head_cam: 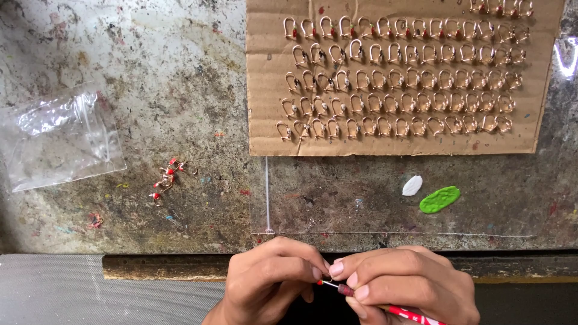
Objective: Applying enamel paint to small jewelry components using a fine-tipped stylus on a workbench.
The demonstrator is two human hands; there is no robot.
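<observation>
Red brush (404, 312) tip between both hands' fingertips (335, 269).

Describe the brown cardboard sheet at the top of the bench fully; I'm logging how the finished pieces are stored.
The cardboard sheet is a flat, brown, roughly rectangular piece with slightly ragged edges and a few small paint flecks. It lies on the stained workbench, its top edge cut off by the frame. Five rows of small gold-coloured metal hooks are stuck into it, some tipped with red, plus a short extra row at the upper right. Neither hand touches it; its lower edge overlaps a clear plastic sheet.
</observation>
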